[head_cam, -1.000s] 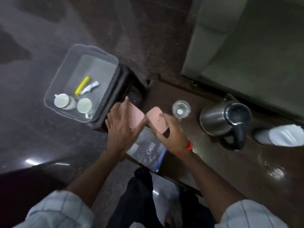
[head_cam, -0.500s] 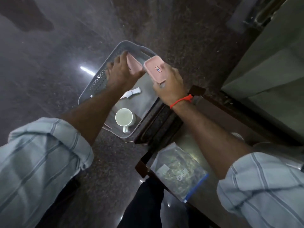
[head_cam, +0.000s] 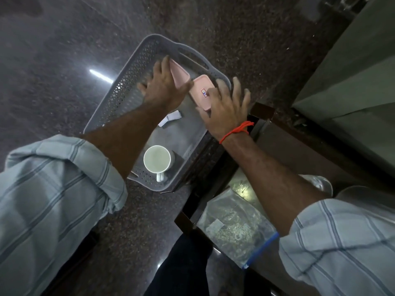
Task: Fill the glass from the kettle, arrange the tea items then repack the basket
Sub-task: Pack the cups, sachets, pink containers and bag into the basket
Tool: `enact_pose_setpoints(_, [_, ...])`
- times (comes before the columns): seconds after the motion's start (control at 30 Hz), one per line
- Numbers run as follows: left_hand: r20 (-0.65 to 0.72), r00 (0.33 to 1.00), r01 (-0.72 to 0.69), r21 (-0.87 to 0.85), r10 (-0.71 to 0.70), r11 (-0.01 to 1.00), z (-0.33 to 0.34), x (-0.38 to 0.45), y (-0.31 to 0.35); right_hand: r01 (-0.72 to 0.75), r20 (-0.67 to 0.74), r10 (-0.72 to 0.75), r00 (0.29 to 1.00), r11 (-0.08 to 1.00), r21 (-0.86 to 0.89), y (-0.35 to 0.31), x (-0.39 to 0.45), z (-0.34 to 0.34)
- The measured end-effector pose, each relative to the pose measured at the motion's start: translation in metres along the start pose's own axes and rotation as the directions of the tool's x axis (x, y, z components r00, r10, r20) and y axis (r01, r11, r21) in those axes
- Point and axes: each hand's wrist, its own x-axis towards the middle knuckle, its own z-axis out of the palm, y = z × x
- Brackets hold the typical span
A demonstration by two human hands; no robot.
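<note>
Nearest the camera, a clear zip bag (head_cam: 233, 227) with a blue seal lies on the dark tabletop (head_cam: 299, 150), waiting to be packed. Beyond it the grey basket (head_cam: 119, 90) sits on the floor with a white cup (head_cam: 157, 159) upright in its near end and a small white packet (head_cam: 171, 120) mid-floor. At the far end, the left hand (head_cam: 164, 88) presses one pink tray (head_cam: 180, 76) with fingers spread; the right hand (head_cam: 224, 112), fingers splayed, seems to be letting go of the other pink tray (head_cam: 203, 92). Good practice: seat both flat against the far wall, leaving room for the bag. A small sticker shows on the right tray, unreadable in the blur.
</note>
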Motion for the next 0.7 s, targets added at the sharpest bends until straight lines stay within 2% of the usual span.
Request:
enact_pose_setpoints(0.13, [0.015, 1.0, 0.007, 0.102, -0.009, 0.995, 0.001, 0.0, -0.004, 0.023, -0.282, 0.049, 0.958, 0.969, 0.245, 0.013, -0.044, -0.006])
enact_pose_setpoints(0.2, [-0.022, 1.0, -0.008, 0.147, 0.012, 0.989, 0.002, -0.005, -0.006, -0.012, -0.327, 0.132, 0.936, 0.938, 0.346, 0.028, -0.085, -0.003])
enact_pose_setpoints(0.3, [-0.02, 0.999, -0.035, 0.195, 0.04, 0.98, 0.001, -0.01, -0.009, -0.111, -0.231, 0.23, 0.945, 0.893, 0.436, 0.051, -0.159, 0.012])
enact_pose_setpoints(0.4, [-0.008, 0.999, -0.04, 0.206, 0.042, 0.978, -0.004, -0.014, -0.005, -0.244, -0.052, 0.3, 0.953, 0.855, 0.457, 0.072, -0.234, 0.035])
enact_pose_setpoints(0.5, [-0.06, 0.998, -0.016, 0.15, 0.025, 0.989, -0.013, -0.025, 0.008, -0.499, 0.187, 0.473, 0.861, 0.712, 0.495, 0.081, -0.291, 0.054])
enact_pose_setpoints(0.57, [-0.162, 0.986, -0.021, 0.093, 0.036, 0.995, -0.018, -0.041, 0.02, -0.597, 0.276, 0.531, 0.801, 0.675, 0.433, 0.085, -0.315, 0.068])
enact_pose_setpoints(0.63, [-0.302, 0.946, -0.114, 0.03, 0.118, 0.993, -0.02, -0.071, 0.034, -0.683, 0.386, 0.571, 0.725, 0.669, 0.292, 0.09, -0.328, 0.08])
enact_pose_setpoints(0.7, [-0.428, 0.861, -0.306, -0.002, 0.276, 0.952, -0.015, -0.116, 0.049, -0.719, 0.455, 0.608, 0.651, 0.686, 0.111, 0.095, -0.332, 0.091])
